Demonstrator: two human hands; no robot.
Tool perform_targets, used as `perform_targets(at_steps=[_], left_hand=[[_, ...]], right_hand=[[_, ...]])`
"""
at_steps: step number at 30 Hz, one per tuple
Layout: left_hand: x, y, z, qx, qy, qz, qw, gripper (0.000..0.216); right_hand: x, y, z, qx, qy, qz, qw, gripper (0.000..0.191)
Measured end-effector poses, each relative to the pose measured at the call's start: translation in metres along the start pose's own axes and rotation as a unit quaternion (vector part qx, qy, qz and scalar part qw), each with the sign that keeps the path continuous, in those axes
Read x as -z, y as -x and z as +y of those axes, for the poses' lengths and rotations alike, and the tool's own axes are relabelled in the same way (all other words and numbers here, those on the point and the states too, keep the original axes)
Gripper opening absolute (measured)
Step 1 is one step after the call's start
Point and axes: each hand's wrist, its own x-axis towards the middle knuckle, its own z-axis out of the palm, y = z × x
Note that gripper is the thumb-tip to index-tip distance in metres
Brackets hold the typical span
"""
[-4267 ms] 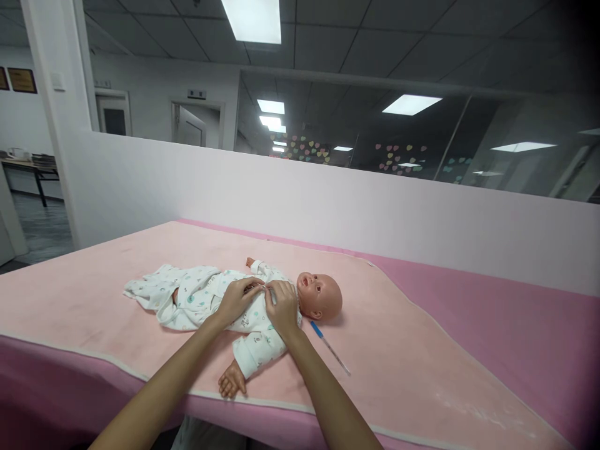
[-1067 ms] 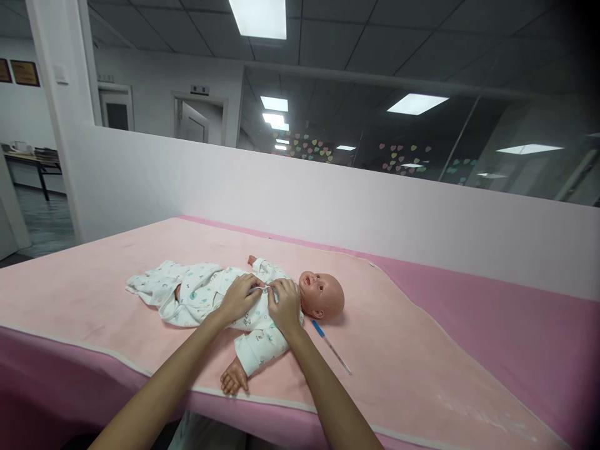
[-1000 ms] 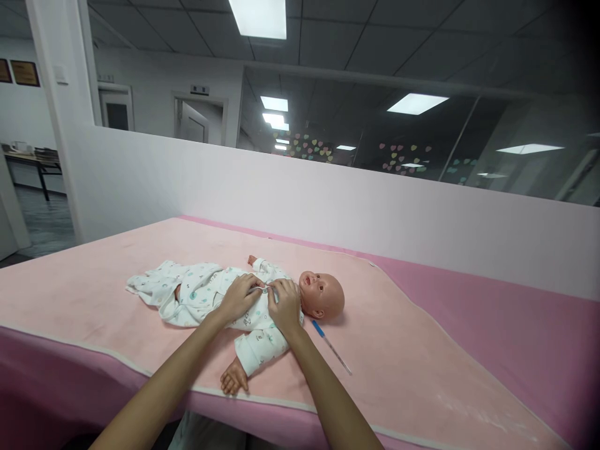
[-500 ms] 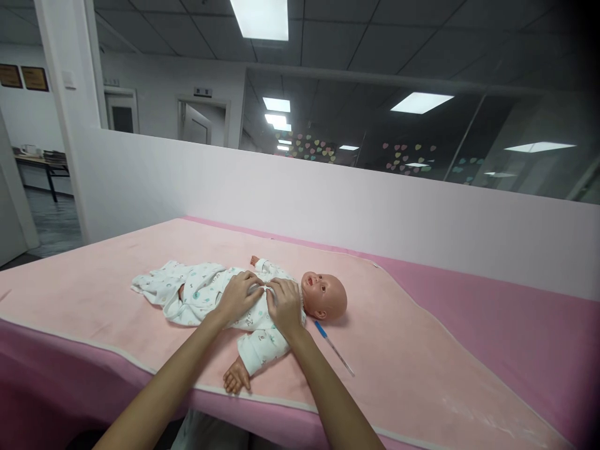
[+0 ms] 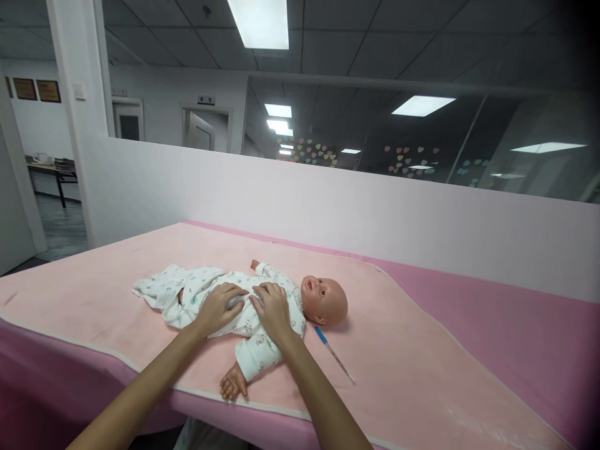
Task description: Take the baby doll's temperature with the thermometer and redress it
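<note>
Your left hand (image 5: 219,309) and right hand (image 5: 273,309) have drawn apart since half a second ago, when their fingertips met over the chest of the baby doll (image 5: 247,322), and both now sit farther toward its legs, the left more so. Neither hand is clenched: your fingers lie loosely curved, thumbs apart from them, over the doll's white patterned outfit (image 5: 194,290), a strip of which shows between your hands. Beneath your grip the doll lies on its back. Its head (image 5: 325,301) is just beyond your right hand on the right, and the trouser legs stretch away past your left hand. On your side of the grip, one doll hand (image 5: 233,382) rests near the edge of the peach mat (image 5: 398,350); on the far side, the other doll hand (image 5: 254,264) pokes from its sleeve. Right of your right forearm, near the head, a slim blue-ended rod (image 5: 335,355) lies slanted on the mat. Past the doll, well beyond your hands, stands a white partition (image 5: 375,212).
</note>
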Motion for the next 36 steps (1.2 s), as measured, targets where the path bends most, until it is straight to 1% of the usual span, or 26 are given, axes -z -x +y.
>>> perform_targets(at_steps=[4, 14, 16, 19, 24, 36], left_hand=[[-0.0005, 0.0000, 0.0016, -0.001, -0.025, 0.004, 1.000, 0.025], [-0.0053, -0.0015, 0.0059, -0.013, -0.112, 0.019, 0.993, 0.021], [-0.0062, -0.0016, 0.0063, -0.014, -0.113, 0.025, 0.993, 0.020], [-0.0054, -0.0015, 0.0052, -0.008, -0.066, 0.023, 0.998, 0.021], [-0.0001, -0.0011, 0.0019, 0.021, 0.026, 0.003, 0.999, 0.025], [0.0014, -0.0047, 0.0017, 0.055, 0.118, 0.015, 0.991, 0.022]], right_hand=[[0.0002, -0.0006, -0.0024, -0.019, -0.002, 0.002, 1.000, 0.003], [-0.0017, 0.0000, -0.0037, -0.039, 0.007, 0.016, 0.999, 0.007], [-0.0018, 0.0003, -0.0035, -0.043, 0.008, 0.016, 0.999, 0.007], [-0.0024, 0.0012, -0.0028, -0.048, 0.010, 0.019, 0.999, 0.007], [-0.0032, 0.0023, -0.0015, -0.057, 0.013, 0.015, 0.998, 0.006], [-0.0022, 0.0018, -0.0024, -0.048, 0.019, 0.016, 0.999, 0.008]])
